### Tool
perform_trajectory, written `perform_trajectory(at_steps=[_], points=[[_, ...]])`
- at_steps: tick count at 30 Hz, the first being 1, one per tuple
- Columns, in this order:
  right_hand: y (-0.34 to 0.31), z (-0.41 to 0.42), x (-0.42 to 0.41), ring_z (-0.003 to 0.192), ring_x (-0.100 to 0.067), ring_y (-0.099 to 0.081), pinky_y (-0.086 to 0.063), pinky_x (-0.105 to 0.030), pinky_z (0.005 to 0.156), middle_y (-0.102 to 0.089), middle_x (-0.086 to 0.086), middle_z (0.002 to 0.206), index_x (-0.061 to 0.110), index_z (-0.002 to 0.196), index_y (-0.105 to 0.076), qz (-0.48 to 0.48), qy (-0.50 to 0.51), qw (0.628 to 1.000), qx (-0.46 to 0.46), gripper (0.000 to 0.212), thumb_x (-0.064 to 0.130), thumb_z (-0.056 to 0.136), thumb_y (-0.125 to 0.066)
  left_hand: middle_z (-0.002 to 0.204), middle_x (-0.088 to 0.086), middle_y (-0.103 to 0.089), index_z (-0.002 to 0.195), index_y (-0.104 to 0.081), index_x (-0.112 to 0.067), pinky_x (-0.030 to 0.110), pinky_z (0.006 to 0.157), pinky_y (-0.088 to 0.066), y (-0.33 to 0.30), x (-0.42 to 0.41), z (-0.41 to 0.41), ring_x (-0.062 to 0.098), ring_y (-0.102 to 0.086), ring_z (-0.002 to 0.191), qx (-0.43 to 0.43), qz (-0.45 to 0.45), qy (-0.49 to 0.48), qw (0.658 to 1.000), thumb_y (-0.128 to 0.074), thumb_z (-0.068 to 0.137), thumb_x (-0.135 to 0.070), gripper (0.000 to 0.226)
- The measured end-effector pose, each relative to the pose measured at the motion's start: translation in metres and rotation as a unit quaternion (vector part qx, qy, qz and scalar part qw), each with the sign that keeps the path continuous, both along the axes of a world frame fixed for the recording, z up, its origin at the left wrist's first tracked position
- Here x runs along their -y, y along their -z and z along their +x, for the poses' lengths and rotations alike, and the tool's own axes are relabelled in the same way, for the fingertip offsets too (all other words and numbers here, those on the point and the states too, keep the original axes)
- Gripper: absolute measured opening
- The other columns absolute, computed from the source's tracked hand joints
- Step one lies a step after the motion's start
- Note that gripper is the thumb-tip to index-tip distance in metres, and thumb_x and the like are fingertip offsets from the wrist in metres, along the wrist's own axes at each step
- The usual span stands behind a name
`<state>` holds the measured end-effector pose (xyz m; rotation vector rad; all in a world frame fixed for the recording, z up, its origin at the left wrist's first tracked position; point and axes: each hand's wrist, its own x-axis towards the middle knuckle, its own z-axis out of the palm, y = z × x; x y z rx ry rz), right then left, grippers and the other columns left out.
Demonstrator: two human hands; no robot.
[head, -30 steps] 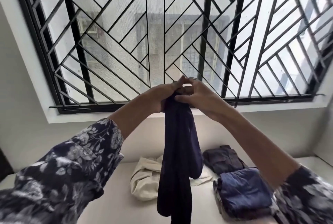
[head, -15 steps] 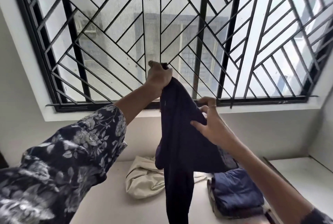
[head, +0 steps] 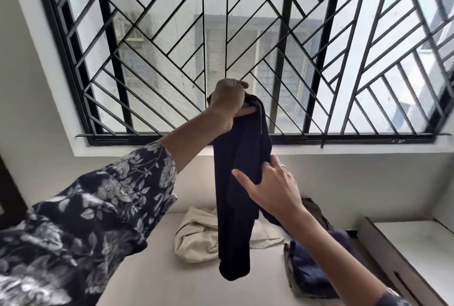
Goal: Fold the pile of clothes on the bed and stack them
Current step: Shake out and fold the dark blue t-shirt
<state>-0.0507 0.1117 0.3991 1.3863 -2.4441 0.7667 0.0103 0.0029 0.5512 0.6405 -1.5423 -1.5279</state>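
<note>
Your left hand is raised in front of the window grille, fingers curled tight round the top of the dark garment. The garment hangs straight down from that grip in a long narrow fall, its lower end dangling above the bed and not touching it. Your right hand is lower, at the garment's right edge about midway down: thumb stretched out across the front of the cloth, other fingers curled into the fabric, so it grips that edge. Rings show on the right fingers. Left sleeve is a dark floral print, pushed up the forearm. On the bed behind the hanging garment lies a cream cloth, crumpled and unfolded, near the far edge toward the wall. To its right, near the bed's right edge, sits a stack of folded clothes, blue on top, partly hidden by your right forearm; a darker brown piece shows behind it, mostly covered, can't tell whether it's folded. A wooden rail runs along the bed's right side, with a pale surface beyond it.
</note>
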Motion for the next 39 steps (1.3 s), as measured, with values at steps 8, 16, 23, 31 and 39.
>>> perform_trajectory(at_steps=[8,16,23,31,39], points=[[-0.006,-0.008,0.019,0.098,-0.032,-0.059,-0.044,-0.039,0.079,-0.055,-0.007,0.112,0.002,0.100,-0.065,0.005,-0.044,0.998,-0.044,0.050,0.037,0.103,-0.029,0.089,0.010,-0.058,0.084,-0.056,-0.009,0.029,0.059,-0.059,0.005,0.030,0.033,0.030,-0.063,0.096,0.070,-0.028,-0.066,0.995,-0.043,0.094,-0.004,0.018],[-0.055,-0.070,0.026,0.083,-0.025,-0.056,-0.037,-0.030,0.070,-0.061,-0.015,0.086,0.003,0.090,-0.064,0.058,-0.129,0.986,0.092,0.025,0.021,0.098,-0.050,0.096,0.011,-0.071,0.102,-0.066,-0.002,0.034,0.088,-0.054,0.029,0.079,0.119,0.017,-0.067,0.092,0.411,-0.252,0.045,0.875,-0.078,0.077,-0.027,0.038],[-0.063,-0.075,0.028,0.056,0.002,-0.061,-0.047,-0.012,0.053,-0.066,0.003,0.073,0.019,0.083,-0.068,0.062,-0.266,0.933,0.235,0.020,0.004,0.092,-0.059,0.072,0.007,-0.070,0.086,-0.066,-0.007,0.034,0.080,-0.052,0.052,0.092,0.148,0.020,-0.066,0.076,0.513,-0.382,-0.089,0.763,-0.065,0.083,-0.012,0.006],[-0.042,-0.080,0.014,0.077,-0.008,-0.065,-0.054,-0.018,0.062,-0.069,-0.001,0.084,0.014,0.109,-0.062,0.096,-0.367,0.851,0.364,0.028,0.000,0.085,-0.060,0.102,-0.013,-0.056,0.086,-0.064,-0.020,0.016,0.077,-0.045,0.083,0.074,0.210,0.001,-0.054,0.088,0.356,-0.271,0.024,0.894,-0.069,0.085,-0.016,0.007],[0.043,-0.090,0.096,0.065,-0.013,-0.051,-0.039,-0.022,0.060,-0.058,0.000,0.064,0.022,0.067,-0.058,0.267,-0.275,0.908,0.168,0.030,0.006,0.092,-0.060,0.065,0.002,-0.054,0.088,-0.062,-0.007,0.025,0.053,-0.039,0.172,0.139,0.198,0.013,-0.049,0.057,0.391,-0.124,0.066,0.910,-0.068,0.081,-0.028,0.023]])
